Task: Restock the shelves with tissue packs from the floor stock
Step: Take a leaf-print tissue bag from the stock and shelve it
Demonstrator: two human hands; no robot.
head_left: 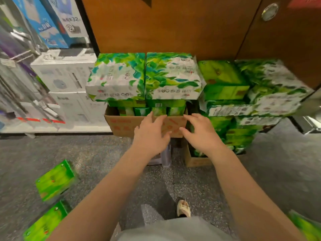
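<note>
Two large green-and-white tissue packs (pixel 119 77) (pixel 173 76) lie side by side on top of an open cardboard box (pixel 121 124) holding smaller green packs (pixel 141 111). My left hand (pixel 151 134) and my right hand (pixel 201 133) reach forward in front of the box's near wall, fingers spread and relaxed, holding nothing. More green tissue packs (pixel 224 80) are stacked to the right of the box.
A second cardboard box (pixel 194 160) sits on the floor at lower right of the first. Loose green packs (pixel 54 180) (pixel 46 223) lie at lower left. White appliance boxes (pixel 64 73) stand at left. A brown wooden panel (pixel 165 23) rises behind the stock.
</note>
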